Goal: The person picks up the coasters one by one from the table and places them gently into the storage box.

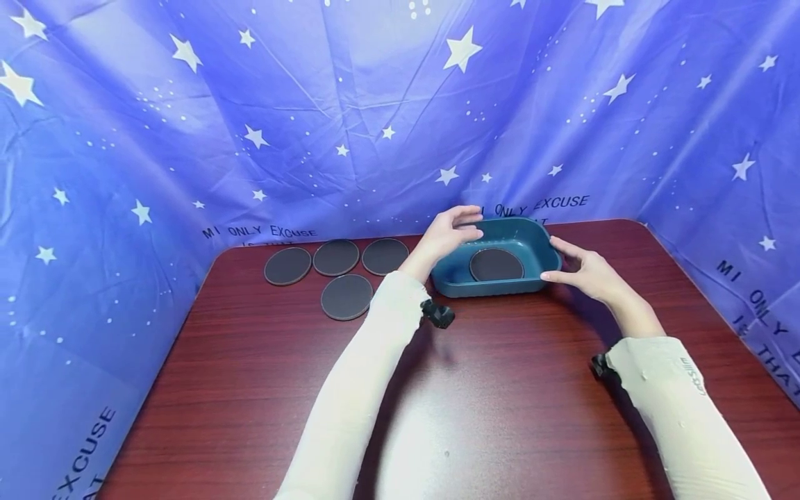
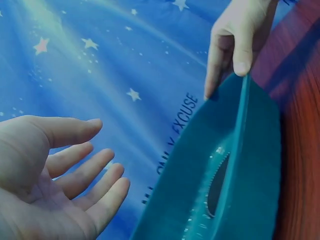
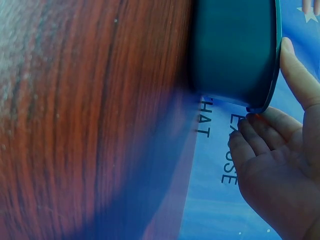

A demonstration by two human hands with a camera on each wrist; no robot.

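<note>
In front of you hangs a blue-violet cloth backdrop (image 1: 350, 90), printed with white stars (image 1: 462, 50) of several sizes and scattered small dots. It closes in on your left and right too, with soft creases and folds running through it. Low along the far side you can read black capital lettering (image 1: 567, 202), "ONLY EXCUSE", and more runs down both sides. Your counter (image 1: 531, 389) is glossy reddish-brown with dark wood grain and rounded far corners, its back edge close to the cloth. A whitish glare (image 1: 425, 444) spreads over the part nearest you, and the cloth looks palest near the top centre.
</note>
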